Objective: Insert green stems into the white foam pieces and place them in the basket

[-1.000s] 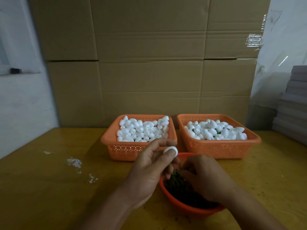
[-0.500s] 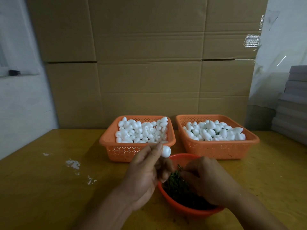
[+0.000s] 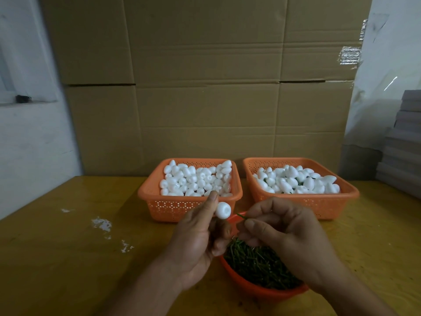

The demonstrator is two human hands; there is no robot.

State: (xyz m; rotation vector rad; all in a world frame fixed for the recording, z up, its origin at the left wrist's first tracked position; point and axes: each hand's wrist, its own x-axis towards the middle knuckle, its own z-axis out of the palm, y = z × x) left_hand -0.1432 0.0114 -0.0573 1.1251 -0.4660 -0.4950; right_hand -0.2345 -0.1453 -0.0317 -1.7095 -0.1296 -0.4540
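Your left hand (image 3: 196,242) pinches a white foam piece (image 3: 223,210) just above the orange bowl (image 3: 255,290) of stems. Your right hand (image 3: 287,236) pinches a green stem (image 3: 242,216) beside it, over the bowl's far rim.

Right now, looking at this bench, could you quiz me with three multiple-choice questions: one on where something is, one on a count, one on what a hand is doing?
1. Where is the bowl of green stems?
A. Behind the baskets
B. In front of the baskets, under the hands
C. On the cardboard boxes

2. How many orange baskets hold white foam pieces?
A. One
B. Two
C. Four

3. What is the right hand doing?
A. Pinching a green stem
B. Lying flat on the table
C. Gripping a basket rim

Answers:
1 B: the bowl sits nearest the camera.
2 B: a left basket and a right basket stand side by side.
3 A: the stem's tip sticks out towards the foam piece that the left hand holds.
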